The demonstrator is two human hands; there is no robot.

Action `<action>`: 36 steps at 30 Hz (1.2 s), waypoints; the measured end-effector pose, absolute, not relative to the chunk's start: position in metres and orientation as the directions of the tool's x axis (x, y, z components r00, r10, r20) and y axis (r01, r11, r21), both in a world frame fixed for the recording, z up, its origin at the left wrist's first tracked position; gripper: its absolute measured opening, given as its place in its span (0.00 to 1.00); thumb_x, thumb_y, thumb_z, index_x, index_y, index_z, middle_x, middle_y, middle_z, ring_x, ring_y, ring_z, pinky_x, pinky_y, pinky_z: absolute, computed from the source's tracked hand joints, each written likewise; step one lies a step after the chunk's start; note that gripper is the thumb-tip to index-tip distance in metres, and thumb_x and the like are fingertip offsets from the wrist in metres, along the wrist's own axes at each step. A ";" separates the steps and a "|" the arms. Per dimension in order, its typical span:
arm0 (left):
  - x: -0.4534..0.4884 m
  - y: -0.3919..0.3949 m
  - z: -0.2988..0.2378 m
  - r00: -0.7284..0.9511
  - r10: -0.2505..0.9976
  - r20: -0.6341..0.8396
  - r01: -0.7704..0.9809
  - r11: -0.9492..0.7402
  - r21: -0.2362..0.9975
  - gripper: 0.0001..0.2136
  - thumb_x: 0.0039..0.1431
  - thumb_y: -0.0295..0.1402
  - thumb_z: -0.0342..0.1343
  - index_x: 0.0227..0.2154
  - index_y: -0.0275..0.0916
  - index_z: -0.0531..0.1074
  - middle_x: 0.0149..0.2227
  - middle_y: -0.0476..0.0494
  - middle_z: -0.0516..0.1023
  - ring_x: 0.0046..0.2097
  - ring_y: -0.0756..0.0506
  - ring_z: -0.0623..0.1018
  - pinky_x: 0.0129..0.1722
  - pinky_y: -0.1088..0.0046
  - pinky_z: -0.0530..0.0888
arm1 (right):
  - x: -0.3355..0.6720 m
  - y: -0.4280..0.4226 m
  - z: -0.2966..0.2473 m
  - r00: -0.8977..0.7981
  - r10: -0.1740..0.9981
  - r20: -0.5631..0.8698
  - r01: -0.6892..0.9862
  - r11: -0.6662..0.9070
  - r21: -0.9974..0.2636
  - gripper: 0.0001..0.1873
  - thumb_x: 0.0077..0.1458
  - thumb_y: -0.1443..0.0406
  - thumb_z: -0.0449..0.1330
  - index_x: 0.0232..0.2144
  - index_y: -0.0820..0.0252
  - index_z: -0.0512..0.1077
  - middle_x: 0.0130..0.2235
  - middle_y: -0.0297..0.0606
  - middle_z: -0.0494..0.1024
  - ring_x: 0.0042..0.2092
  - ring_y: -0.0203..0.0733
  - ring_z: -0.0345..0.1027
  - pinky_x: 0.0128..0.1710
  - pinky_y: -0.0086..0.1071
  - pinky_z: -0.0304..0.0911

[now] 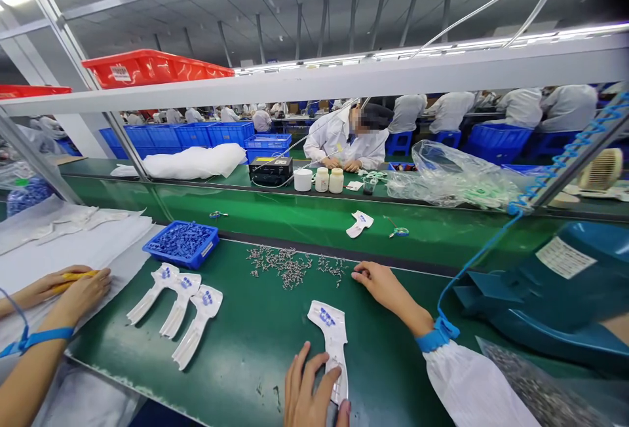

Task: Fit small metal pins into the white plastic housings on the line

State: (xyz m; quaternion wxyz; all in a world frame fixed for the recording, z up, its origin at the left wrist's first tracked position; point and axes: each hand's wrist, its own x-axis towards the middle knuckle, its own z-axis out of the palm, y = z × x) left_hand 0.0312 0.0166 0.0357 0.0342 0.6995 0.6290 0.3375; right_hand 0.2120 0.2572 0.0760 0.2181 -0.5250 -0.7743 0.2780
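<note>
A white plastic shell half with blue parts (325, 315) lies on the green bench. My left hand (310, 391) grips its lower end, fingers across the handle and thumb at the near right. My right hand (381, 286) is at the right edge of a scatter of small metal screws (289, 270). Its fingertips are curled together; anything between them is too small to make out. To the left lie three similar shell halves (196, 325) in a row. Behind them stands a blue tray (212, 250) filled with small blue parts.
A co-worker's hands (78, 293) hold a yellow tool at far left. Across a green divider, another shell half (360, 222) lies near a small screwdriver-like tool (399, 232). A teal machine-like object (550, 302) and a bag of small metal parts (535, 374) stand at right.
</note>
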 end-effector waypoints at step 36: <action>0.034 0.095 0.094 0.019 0.931 0.364 0.500 -0.324 0.803 0.05 0.65 0.33 0.57 0.36 0.40 0.76 0.34 0.48 0.78 0.38 0.47 0.77 0.40 0.72 0.73 | 0.194 0.140 0.089 -0.339 0.921 -0.191 0.004 -0.202 -0.979 0.26 0.47 0.44 0.66 0.35 0.59 0.70 0.23 0.32 0.74 0.27 0.38 0.65 0.31 0.32 0.60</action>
